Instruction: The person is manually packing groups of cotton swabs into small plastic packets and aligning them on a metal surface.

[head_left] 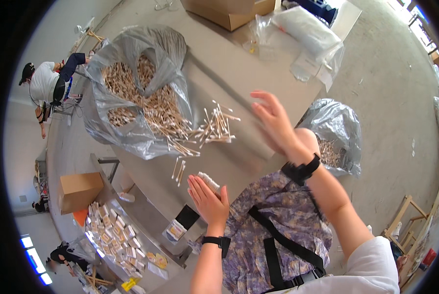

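My left hand is at the table's near edge, fingers straight and thumb apart. Between thumb and fingers it holds a bundle of cotton swabs, whose packed white tips show; the rest is hidden by the hand. My right hand is raised over the table to the right, fingers apart, with nothing visible in it. Loose cotton swabs spill across the table beside a large grey plastic bag, which lies open and full of wooden-stemmed swabs. A few more swabs lie just beyond my left hand.
Right of the table, a second plastic bag holds more swabs. Beyond are a cardboard box and clear plastic bags. At lower left, many small packs cover another surface near a carton. Another person is at far left.
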The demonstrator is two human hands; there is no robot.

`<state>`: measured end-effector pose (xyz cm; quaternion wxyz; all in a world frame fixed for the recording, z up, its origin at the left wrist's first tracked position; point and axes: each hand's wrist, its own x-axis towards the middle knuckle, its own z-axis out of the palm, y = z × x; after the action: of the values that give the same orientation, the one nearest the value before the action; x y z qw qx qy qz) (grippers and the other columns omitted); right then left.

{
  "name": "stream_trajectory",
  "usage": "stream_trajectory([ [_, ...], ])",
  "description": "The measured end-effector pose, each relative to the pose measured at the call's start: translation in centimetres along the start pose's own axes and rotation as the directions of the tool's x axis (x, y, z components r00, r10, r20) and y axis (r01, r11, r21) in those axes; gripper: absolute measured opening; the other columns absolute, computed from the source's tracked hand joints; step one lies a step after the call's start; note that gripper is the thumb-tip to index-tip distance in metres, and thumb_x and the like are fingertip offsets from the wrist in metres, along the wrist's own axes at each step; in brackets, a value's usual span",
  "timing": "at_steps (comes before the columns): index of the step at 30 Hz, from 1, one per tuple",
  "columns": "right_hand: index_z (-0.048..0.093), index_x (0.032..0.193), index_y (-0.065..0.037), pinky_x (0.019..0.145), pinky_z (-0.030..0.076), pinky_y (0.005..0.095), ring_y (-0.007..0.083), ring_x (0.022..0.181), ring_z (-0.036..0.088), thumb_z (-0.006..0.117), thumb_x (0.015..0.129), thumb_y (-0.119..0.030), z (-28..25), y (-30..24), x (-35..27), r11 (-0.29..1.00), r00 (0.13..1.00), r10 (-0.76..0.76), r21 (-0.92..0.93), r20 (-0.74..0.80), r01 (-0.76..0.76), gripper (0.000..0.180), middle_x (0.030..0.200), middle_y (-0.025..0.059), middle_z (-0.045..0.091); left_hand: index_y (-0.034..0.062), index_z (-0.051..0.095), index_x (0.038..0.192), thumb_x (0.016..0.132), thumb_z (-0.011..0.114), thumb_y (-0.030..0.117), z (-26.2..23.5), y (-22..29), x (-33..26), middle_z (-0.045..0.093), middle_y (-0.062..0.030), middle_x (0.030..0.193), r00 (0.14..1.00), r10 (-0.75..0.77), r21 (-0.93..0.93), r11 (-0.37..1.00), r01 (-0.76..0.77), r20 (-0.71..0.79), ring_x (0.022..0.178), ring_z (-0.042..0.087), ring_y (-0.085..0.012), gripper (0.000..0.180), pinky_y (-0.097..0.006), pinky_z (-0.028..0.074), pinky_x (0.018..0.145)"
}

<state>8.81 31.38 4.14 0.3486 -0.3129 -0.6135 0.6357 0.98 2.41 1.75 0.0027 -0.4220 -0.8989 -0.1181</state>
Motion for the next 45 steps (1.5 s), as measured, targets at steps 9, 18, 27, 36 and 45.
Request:
stream_trajectory([
  [9,0.064,0.124,-0.016,0.120,0.022,0.0521,0.0426,0.148,0.020,0.066,0.088,-0.031,-6.0,1.9,13.3,0.272,0.983,-0.040,-0.945,0.180,0.184,0.039,0.155,0.0242,0.033,-0.0117,0.019,0.152,0.095,0.053,0.046,-0.1,-0.2,0.0,0.020,-0.0303,0.159,0.999,-0.021,0.007,1.000,0.021,0.034,0.149,0.019,-0.0428,0.087,-0.053,0.018,0.121],
  [18,0.061,0.126,-0.008,0.119,0.025,0.0505,0.0433,0.144,0.030,0.063,0.086,-0.019,-10.3,3.2,20.8,0.200,0.998,-0.049,-0.980,-0.030,-0.020,0.042,0.150,0.0270,0.039,-0.0103,0.019,0.152,0.095,0.052,0.043,-0.4,-0.3,0.0,0.021,-0.0292,0.159,0.999,-0.040,-0.011,0.999,0.040,0.027,0.149,0.019,-0.0426,0.085,-0.053,0.018,0.121],
  [27,0.054,0.138,-0.002,0.113,0.036,0.0366,0.0360,0.134,0.048,0.060,0.084,-0.008,-16.2,-2.4,23.4,0.644,1.000,0.024,-0.765,0.000,-0.016,0.055,0.141,0.0234,0.052,-0.0101,0.019,0.153,0.095,0.051,0.044,-0.5,-0.2,0.2,0.022,-0.0295,0.159,0.999,-0.039,-0.009,0.999,0.039,0.034,0.149,0.020,-0.0429,0.085,-0.054,0.019,0.121],
  [36,0.046,0.147,-0.013,0.110,0.039,0.0392,0.0242,0.136,0.045,0.067,0.094,-0.025,-17.0,-6.1,18.5,0.929,0.999,0.045,-0.366,-0.029,-0.053,0.058,0.150,0.0101,0.047,-0.0096,0.019,0.153,0.097,0.049,0.045,-0.5,-0.2,0.1,0.022,-0.0277,0.160,0.999,-0.042,0.016,0.999,0.041,0.034,0.149,0.021,-0.0413,0.084,-0.052,0.020,0.121],
  [45,0.046,0.142,-0.005,0.114,0.035,0.0404,0.0309,0.137,0.044,0.071,0.092,-0.019,-17.0,-2.6,-1.2,0.685,0.995,-0.056,-0.722,0.077,0.094,0.058,0.144,0.0185,0.051,-0.0087,0.020,0.153,0.098,0.048,0.043,-0.1,-0.2,0.3,0.022,-0.0252,0.161,1.000,0.002,0.013,1.000,-0.002,-0.008,0.149,0.021,-0.0393,0.081,-0.051,0.020,0.121],
])
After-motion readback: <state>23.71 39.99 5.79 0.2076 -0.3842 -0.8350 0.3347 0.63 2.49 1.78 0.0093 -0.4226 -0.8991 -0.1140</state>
